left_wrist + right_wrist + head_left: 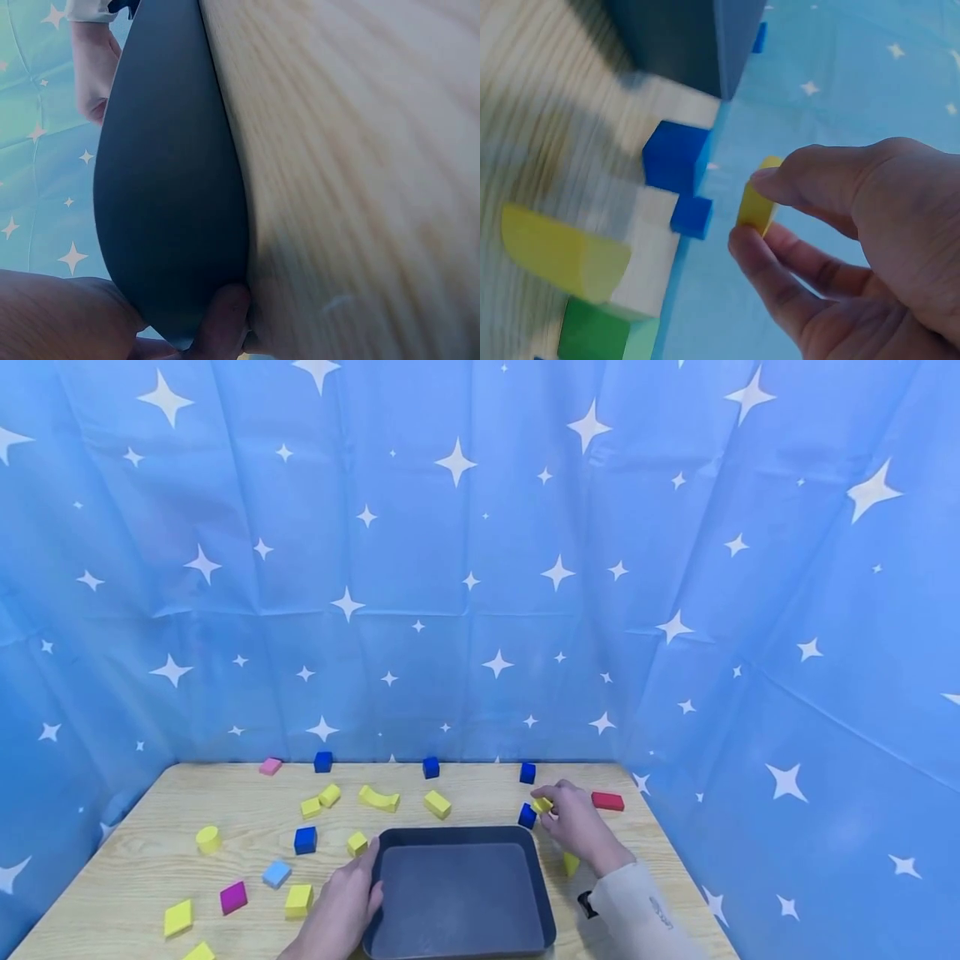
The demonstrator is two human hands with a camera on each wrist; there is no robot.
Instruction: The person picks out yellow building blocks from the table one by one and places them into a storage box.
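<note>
My left hand (341, 893) grips the left side of a dark grey tray (551, 935), and in the left wrist view a finger (225, 319) lies against the tray's outer wall. Beyond the tray's far right corner, my right hand (581, 827) pinches a small yellow block (756, 208) between thumb and fingertips, held up off the table. Just left of that hand is a blue cube (527, 815), with a second blue cube (528, 772) farther back. Partly hidden under the right forearm lies a yellow block with a curved side (562, 251).
A red block (607, 802) lies right of the right hand. A green block (592, 330) shows in the right wrist view. Left of the tray, several yellow blocks, a magenta block (233, 897) and a light blue block (277, 873) are scattered. A starry blue curtain (450, 568) hangs behind the table.
</note>
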